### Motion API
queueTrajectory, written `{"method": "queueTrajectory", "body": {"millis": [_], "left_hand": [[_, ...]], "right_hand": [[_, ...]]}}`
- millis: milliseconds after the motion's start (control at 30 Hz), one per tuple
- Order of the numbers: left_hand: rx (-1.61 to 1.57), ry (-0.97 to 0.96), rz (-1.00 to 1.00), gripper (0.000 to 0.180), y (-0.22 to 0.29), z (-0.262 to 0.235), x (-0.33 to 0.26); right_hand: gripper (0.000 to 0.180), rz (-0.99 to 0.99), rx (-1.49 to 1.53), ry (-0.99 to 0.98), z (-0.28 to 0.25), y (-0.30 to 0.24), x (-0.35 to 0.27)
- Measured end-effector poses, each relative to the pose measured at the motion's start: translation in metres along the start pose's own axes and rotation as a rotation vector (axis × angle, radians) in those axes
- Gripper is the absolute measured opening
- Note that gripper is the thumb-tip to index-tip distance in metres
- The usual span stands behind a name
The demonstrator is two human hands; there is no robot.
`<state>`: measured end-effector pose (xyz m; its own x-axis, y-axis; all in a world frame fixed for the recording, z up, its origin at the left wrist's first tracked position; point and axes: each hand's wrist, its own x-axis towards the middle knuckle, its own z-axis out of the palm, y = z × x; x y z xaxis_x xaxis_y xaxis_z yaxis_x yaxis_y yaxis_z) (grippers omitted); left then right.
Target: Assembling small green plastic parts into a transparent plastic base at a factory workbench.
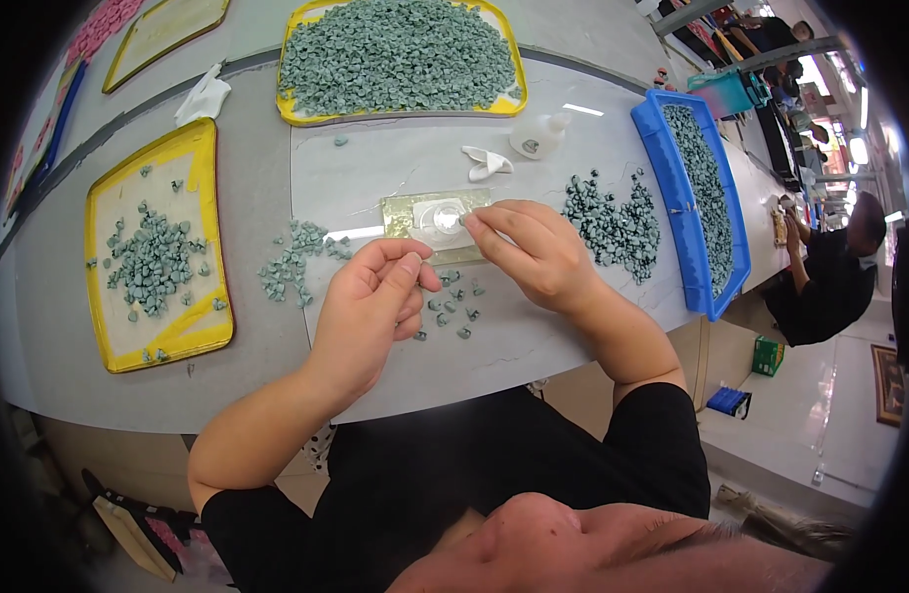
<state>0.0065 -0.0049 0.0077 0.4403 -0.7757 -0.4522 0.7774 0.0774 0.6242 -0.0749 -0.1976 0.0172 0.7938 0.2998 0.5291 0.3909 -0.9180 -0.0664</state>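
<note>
On the grey table (pixel 425 356) in front of me, both my hands work close together over a small scatter of grey-green pieces (pixel 453 304). My left hand (pixel 371 306) is curled, thumb and forefinger pinched together near the tips; something tiny may be caught between them, but I cannot tell from this view. My right hand (pixel 534 252) reaches across with its fingertips pressed down on a small clear disc (pixel 443 219) that lies on a white scrap atop a yellowish rectangular plate (pixel 405 212). The two hands sit just beside each other without touching.

Left of my hands lies a looser cluster of the same pieces (pixel 291 259), and further left a yellow tray (pixel 203 331) holds a thin pile of them. Beyond the plate, a second yellow tray (pixel 289 104) is heaped full. To my right, a darker heap (pixel 613 217) rests on the table next to a long blue tray (pixel 687 257) that carries more. A small white squeeze bottle (pixel 538 136) and a crumpled white scrap (pixel 486 161) sit between the full tray and the plate. Another person in dark clothes (pixel 830 282) sits at the far right end.
</note>
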Motion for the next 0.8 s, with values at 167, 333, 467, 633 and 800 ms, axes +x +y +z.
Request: {"method": "queueTrajectory", "body": {"millis": [167,333,467,633,800], "left_hand": [[0.010,-0.019,-0.008,0.016,0.002,0.000,-0.001],[0.087,-0.019,0.035,0.018,-0.001,-0.002,0.002],[0.059,0.003,0.034,0.019,-0.001,0.001,0.002],[0.083,-0.025,0.021,0.021,-0.003,0.001,0.005],[0.145,-0.016,0.003,0.021,-0.002,0.006,0.006]], "right_hand": [[0.022,0.014,0.006,-0.015,-0.001,-0.001,0.001],[0.009,0.456,0.430,0.038,0.001,-0.010,-0.004],[0.007,1.082,1.148,0.001,-0.004,-0.018,0.000],[0.009,1.207,1.350,-0.050,-0.008,-0.015,0.000],[0.009,1.233,1.454,-0.053,-0.008,-0.011,-0.002]]}}
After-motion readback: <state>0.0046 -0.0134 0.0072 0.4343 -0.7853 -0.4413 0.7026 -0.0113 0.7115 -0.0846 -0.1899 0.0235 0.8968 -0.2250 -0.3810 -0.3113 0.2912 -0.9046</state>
